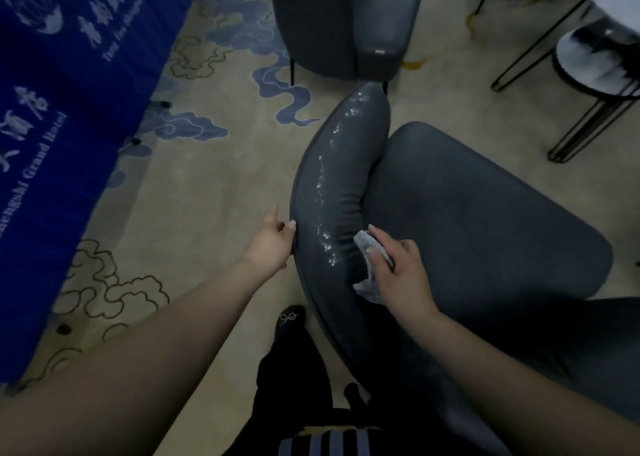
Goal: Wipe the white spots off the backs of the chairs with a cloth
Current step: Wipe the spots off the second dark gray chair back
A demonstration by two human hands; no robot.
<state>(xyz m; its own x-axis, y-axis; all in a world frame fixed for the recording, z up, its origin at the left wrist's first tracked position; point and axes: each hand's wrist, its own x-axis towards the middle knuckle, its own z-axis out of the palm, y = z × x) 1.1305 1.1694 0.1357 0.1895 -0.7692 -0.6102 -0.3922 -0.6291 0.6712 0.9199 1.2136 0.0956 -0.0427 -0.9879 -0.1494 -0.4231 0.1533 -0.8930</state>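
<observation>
Right grip [394, 268] pinched a crumpled pale cloth [367, 275] against the dark grey padded chair back [343, 178]; left grip [275, 244] clasped its edge (white spots [323, 192] mostly remained).

Single head-worn wide-angle view, looking steeply down from standing height, close over a dark chair back [341, 185] at centre, carpet [214, 178] toward 10 o'clock, own forearms entering from 6 o'clock, edges bowed by the lens
</observation>
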